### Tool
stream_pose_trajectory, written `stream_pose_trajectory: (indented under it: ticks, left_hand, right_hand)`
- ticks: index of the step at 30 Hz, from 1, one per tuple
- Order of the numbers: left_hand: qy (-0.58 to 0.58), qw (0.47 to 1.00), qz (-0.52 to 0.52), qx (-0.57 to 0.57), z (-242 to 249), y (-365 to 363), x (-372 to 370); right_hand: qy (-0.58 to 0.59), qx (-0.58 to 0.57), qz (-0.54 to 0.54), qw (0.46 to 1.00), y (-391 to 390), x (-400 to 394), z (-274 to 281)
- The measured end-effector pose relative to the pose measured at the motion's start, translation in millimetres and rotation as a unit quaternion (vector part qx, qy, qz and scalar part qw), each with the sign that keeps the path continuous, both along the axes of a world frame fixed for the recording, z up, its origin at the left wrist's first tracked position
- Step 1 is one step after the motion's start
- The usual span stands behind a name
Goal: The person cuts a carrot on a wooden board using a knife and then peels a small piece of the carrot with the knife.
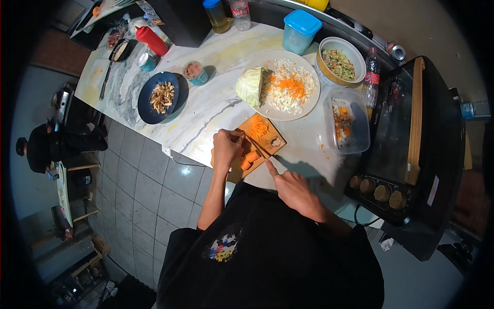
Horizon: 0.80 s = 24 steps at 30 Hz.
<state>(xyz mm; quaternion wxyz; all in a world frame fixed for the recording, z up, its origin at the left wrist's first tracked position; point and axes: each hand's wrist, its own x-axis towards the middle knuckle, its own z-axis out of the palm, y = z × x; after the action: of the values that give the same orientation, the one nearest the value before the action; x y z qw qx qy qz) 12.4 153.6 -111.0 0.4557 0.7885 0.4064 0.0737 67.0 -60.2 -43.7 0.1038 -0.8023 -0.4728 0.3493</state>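
On a wooden cutting board (268, 150) lie a heap of carrot strips (259, 127) and several carrot chunks (251, 156). My left hand (227, 148) is over the board's left side, fingers bent and pressed together; what they hold is hidden. A thin dark knife blade (256, 147) runs across the board between my hands. My right hand (294, 189) is closed at the blade's near end, index finger stretched along it; the handle is hidden in the palm. Beyond the board, a plate (312, 106) bears a cabbage piece (249, 87), chopped cabbage and grated carrot.
A clear plastic container (355, 141) with food scraps and a black toaster oven (396, 129) stand at the right. Behind are a bowl (329, 72) of salad and a blue-lidded container (301, 33). A dark plate (145, 105) and small tub (198, 77) stand left. A person (38, 147) is farther left.
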Motion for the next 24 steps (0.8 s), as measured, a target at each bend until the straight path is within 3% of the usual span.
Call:
stream_pose_trajectory:
  ticks: [6, 8, 24]
  left_hand:
    - [-0.002, 1.0, -0.013, -0.006, 1, 0, -2]
    - [0.007, 1.0, -0.008, -0.016, 5, -1, -2]
    - [0.015, 1.0, -0.023, 0.006, -2, 1, -3]
  right_hand:
    - [-0.001, 0.013, -0.011, 1.0, -7, 9, 7]
    - [0.076, -0.026, -0.037, 0.996, -4, 16, 18]
    - [0.097, 0.035, -0.072, 0.992, -12, 15, 10]
